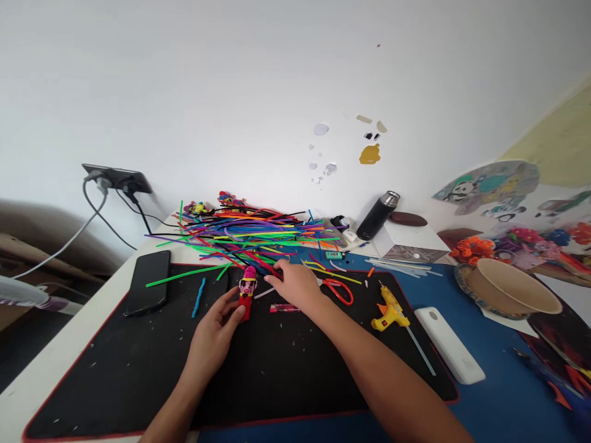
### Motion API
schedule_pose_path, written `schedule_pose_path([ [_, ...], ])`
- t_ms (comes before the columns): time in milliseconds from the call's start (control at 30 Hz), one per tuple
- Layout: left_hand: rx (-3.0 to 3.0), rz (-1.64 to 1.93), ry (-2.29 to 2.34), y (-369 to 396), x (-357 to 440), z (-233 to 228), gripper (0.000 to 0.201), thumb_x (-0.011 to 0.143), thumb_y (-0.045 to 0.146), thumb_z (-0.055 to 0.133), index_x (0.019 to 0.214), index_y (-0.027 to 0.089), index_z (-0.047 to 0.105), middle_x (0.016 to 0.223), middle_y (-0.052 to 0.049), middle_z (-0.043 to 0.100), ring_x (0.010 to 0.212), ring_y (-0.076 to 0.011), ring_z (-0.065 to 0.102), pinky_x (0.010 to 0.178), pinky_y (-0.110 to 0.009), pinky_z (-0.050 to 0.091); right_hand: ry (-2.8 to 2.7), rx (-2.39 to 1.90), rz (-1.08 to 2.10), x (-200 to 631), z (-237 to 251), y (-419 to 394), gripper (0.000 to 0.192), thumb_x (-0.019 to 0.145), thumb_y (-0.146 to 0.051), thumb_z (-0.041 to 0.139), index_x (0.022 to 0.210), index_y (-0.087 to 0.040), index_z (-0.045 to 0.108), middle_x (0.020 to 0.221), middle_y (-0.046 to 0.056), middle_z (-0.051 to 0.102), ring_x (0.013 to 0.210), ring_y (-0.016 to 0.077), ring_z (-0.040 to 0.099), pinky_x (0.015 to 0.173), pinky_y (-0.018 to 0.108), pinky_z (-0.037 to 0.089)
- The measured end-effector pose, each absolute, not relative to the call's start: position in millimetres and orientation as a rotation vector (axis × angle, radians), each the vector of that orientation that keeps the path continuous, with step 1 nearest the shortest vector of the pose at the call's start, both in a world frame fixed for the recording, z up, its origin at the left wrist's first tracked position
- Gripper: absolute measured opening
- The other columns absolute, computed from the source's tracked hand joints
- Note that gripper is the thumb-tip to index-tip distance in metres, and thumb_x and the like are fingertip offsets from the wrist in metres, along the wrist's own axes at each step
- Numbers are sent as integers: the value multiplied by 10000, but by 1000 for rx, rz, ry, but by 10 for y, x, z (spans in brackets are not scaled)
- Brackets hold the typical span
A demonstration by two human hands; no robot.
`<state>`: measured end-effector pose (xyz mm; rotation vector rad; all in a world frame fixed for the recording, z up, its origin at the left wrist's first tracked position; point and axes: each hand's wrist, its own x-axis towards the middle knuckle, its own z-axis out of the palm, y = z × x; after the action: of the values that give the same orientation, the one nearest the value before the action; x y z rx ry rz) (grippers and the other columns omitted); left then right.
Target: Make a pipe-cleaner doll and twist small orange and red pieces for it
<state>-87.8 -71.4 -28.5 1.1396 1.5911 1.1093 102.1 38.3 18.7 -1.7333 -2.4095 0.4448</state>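
- Head view: the left hand (217, 326) comes in from the bottom edge, forearm running up and slightly right across the black mat (115, 369). Its fingers curl loosely round the lower part of a small figure (247, 295), thumb on the near side, so the grip is closed on it.
- The figure stands upright on the mat in that hand, near the mat's far middle: red body, yellow face, pink cap on top. It sits just in front of the pile of coloured pipe cleaners (249, 237).
- The right hand (295, 284) reaches in from the lower right, forearm stretched diagonally over the mat, palm down. Its fingertips (277, 271) rest at the near edge of the pile, bent onto the strands; whether they have pinched one I cannot tell.
- Just below the right hand lies a red lighter (284, 308), flat on the mat, apart from the fingers.
- Right of the wrist lie red-handled scissors (340, 289), and further right a yellow glue gun (390, 311) with a glue stick trailing toward the near side.
- A black phone (148, 282) lies at the mat's left far corner, with a blue strand (199, 297) between it and the left hand.
- A white oblong case (450, 344) rests on the blue surface beside the mat's right edge.
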Motion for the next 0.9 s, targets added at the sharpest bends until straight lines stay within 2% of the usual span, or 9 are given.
schedule_pose_path([
  [67, 1143, 1109, 1589, -718, -883, -310, 766, 850, 636, 630, 1448, 165, 539, 1163, -124, 784, 1033, -301, 752, 966, -436, 564, -2463, -1749, 419, 985, 159, 424, 449, 963, -606, 596, 1213, -245, 687, 980, 87, 784, 923, 271, 727, 764, 326, 454],
  [200, 1150, 1119, 1576, -720, -887, -339, 757, 859, 627, 626, 1455, 169, 536, 1149, -116, 785, 1025, -292, 753, 967, -428, 561, -2468, -1794, 423, 1011, 103, 486, 281, 1010, -442, 558, 1098, -245, 738, 977, 84, 787, 937, 256, 725, 765, 320, 453],
  [300, 1159, 1110, 1594, -719, -885, -335, 758, 857, 628, 626, 1455, 171, 541, 1141, -113, 786, 1023, -295, 753, 971, -432, 557, -2447, -1807, 434, 1054, 56, 512, 244, 1016, -376, 541, 1074, -251, 742, 976, 68, 790, 921, 240, 724, 739, 308, 446],
  [600, 1167, 1105, 1590, -724, -892, -348, 746, 874, 608, 625, 1469, 167, 534, 1161, -122, 777, 1046, -302, 740, 986, -439, 546, -2433, -1784, 458, 1090, 11, 474, 228, 998, -433, 594, 1071, -253, 714, 972, 56, 780, 942, 236, 716, 764, 307, 443],
  [733, 1178, 1092, 1597, -720, -891, -344, 745, 871, 621, 629, 1457, 169, 545, 1171, -128, 776, 1049, -310, 739, 986, -451, 543, -2425, -1768, 488, 1134, 7, 450, 184, 955, -366, 648, 1094, -263, 711, 993, 49, 780, 970, 237, 712, 788, 306, 442],
  [900, 1172, 1115, 1612, -723, -876, -329, 747, 855, 638, 635, 1434, 171, 567, 1136, -121, 787, 1030, -304, 751, 967, -432, 557, -2379, -1765, 525, 1144, -16, 452, 138, 952, -287, 610, 1001, -242, 731, 950, 57, 778, 942, 238, 711, 791, 306, 439],
])
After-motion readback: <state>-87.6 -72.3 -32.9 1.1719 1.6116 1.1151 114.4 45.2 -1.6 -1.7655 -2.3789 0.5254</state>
